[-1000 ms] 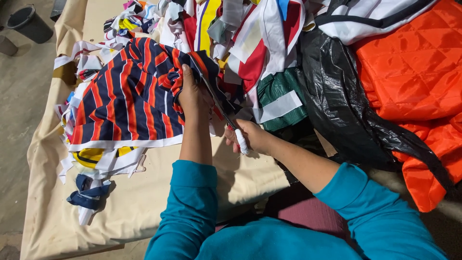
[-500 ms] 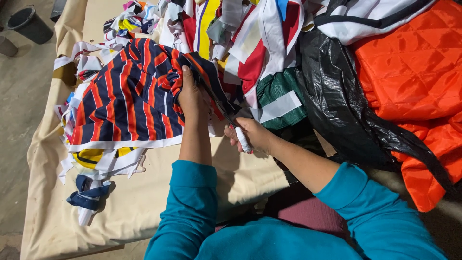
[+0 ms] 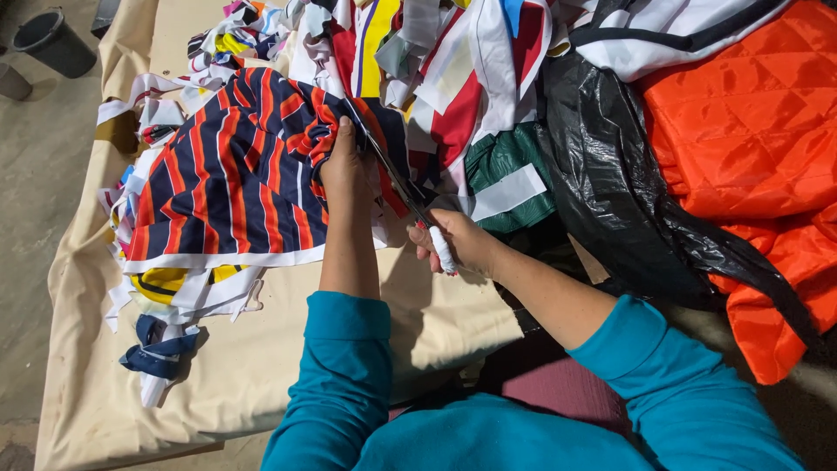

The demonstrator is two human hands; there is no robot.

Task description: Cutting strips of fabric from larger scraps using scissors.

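a dark bucket (image 3: 54, 39) stands on the concrete floor (image 3: 35, 218) off the table's far left corner; what it holds can't be seen from here. the table is covered in a tan cloth (image 3: 253, 349), bare along its near edge, heaped with fabric scraps (image 3: 436, 52) along the far edge. the left hand (image 3: 343, 167) is closed on a bunched fold of the navy and red striped fabric (image 3: 227, 174), which lies across the left half. the right hand (image 3: 458, 244) grips scissors (image 3: 397, 179), blades running into that fold. black plastic (image 3: 602, 174) and orange quilted fabric (image 3: 750, 131) fill the right end.
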